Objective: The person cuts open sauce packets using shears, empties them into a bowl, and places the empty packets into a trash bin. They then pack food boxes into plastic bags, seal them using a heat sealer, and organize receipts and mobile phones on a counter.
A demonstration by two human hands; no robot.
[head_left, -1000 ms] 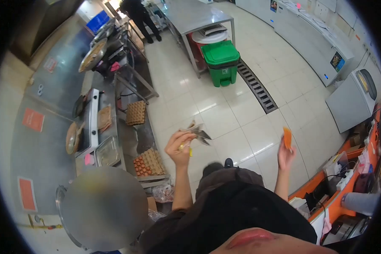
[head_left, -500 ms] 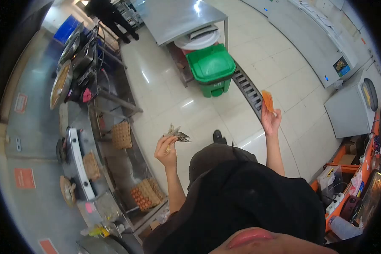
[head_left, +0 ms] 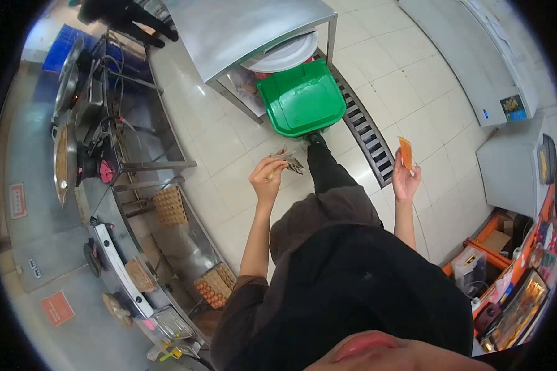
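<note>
My left hand (head_left: 267,180) is closed around a small bunch of crumpled scraps (head_left: 291,162), greyish and brown, which stick out past the fingertips over the floor. In my right hand (head_left: 406,182) an orange, flat piece (head_left: 405,153) is held upright between thumb and fingers. Ahead of both hands stands a green pedal bin (head_left: 303,99) with its lid down. My foot (head_left: 316,140) is at the base of the bin.
A steel table (head_left: 247,31) with white round trays (head_left: 288,55) beneath is behind the bin. Stoves and pans (head_left: 65,164) line the left, with egg trays (head_left: 213,287) below. A floor grate (head_left: 368,133) runs right of the bin. Another person (head_left: 127,18) stands far left.
I am nearer the bin, and my foot has moved forward to its base. My left hand has shifted up and right in view; my right hand, slightly right and down. Both still hold their items.
</note>
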